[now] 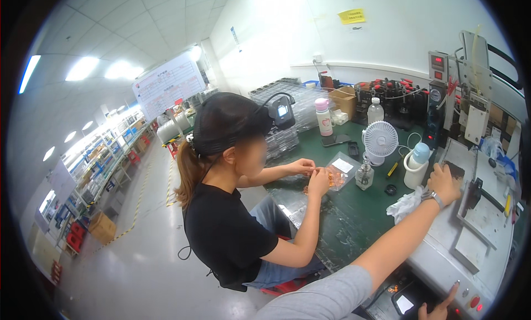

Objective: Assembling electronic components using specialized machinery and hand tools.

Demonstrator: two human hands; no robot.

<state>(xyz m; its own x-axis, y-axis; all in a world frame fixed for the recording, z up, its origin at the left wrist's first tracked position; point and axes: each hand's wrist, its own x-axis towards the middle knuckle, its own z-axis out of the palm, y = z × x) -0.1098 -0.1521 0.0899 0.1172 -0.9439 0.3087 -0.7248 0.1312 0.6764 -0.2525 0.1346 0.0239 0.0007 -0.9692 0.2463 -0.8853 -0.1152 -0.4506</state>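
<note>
My left arm, in a grey sleeve with a metal watch on the wrist, reaches across to the machine bed on the right. My left hand (444,185) is closed at the left edge of a dark block (456,170); what its fingers pinch is hidden. At the lower edge, my right hand (441,309) has its index finger stretched up, the tip at or near a small button (458,283) on the machine's front. The thumb stands apart and nothing shows in that hand. A red button (474,302) sits beside it.
A seated co-worker (232,209) in a black cap handles small copper-coloured parts over a clear bag (344,169). On the green table (354,226) stand a white fan (380,140), a glass jar (364,175), a white bottle (416,168) and crumpled white plastic (406,205).
</note>
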